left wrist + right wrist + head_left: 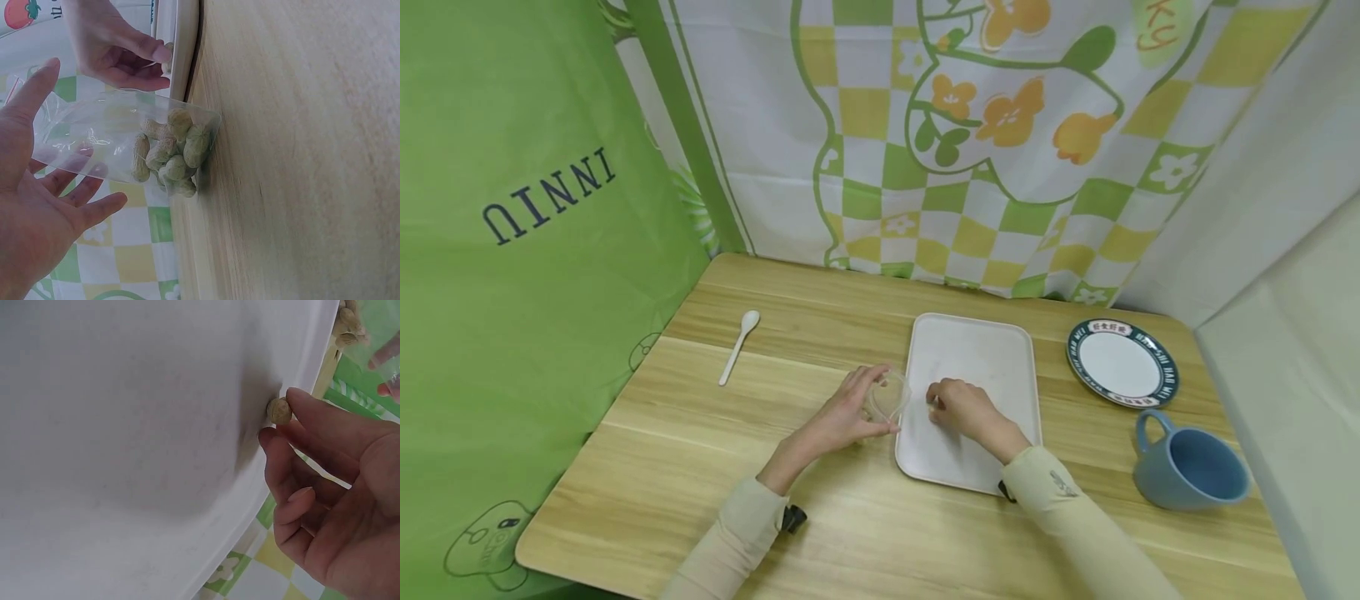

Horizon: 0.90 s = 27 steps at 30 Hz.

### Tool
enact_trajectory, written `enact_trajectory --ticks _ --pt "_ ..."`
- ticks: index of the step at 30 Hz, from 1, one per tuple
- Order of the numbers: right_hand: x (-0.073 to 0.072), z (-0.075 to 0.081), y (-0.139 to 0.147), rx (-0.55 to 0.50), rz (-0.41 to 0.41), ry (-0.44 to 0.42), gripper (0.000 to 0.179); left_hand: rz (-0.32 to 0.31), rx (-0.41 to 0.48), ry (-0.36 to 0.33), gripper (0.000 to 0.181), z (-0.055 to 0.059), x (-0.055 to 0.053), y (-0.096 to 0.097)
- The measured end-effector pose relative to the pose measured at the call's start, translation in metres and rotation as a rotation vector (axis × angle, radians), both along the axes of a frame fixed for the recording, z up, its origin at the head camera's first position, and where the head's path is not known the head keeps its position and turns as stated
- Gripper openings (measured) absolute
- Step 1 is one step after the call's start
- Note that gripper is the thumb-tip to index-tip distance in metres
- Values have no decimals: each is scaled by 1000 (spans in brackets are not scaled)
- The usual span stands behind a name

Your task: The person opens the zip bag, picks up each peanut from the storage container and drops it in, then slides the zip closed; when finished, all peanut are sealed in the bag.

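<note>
My left hand (842, 417) holds a clear plastic zip bag (94, 134) by its upper part, thumb on one side and fingers on the other. Several unshelled peanuts (176, 167) lie at the bottom of the bag, which stands on the table just left of a white tray (973, 350). Over the tray, my right hand (966, 408) pinches a single peanut (279, 411) between thumb and index finger, close to the tray's surface. In the head view that peanut is mostly hidden by the fingers.
A white spoon (739, 348) lies at the left on the wooden table (700, 467). Right of the tray are a green-rimmed plate (1123, 364) and, nearer, a blue mug (1172, 475). A patterned curtain (955, 200) hangs along the table's back edge.
</note>
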State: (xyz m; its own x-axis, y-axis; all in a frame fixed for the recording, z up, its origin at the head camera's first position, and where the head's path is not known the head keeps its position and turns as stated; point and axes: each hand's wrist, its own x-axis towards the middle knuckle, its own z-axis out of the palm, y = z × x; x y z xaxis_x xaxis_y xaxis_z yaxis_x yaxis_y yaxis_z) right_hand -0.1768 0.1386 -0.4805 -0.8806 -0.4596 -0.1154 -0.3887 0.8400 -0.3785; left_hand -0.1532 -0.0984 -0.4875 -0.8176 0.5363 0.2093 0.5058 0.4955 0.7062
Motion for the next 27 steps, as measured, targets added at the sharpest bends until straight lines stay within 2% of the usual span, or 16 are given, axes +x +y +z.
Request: enact_trajectory --ticks 6,12,27 --pt "0 -2 1 -28 7 -3 14 4 2 7 86 0 0 1" --pt "1 -3 4 -88 7 49 12 8 -4 6 87 2 1 1" --pt "7 16 4 -210 19 178 11 -2 4 3 86 -1 0 -1"
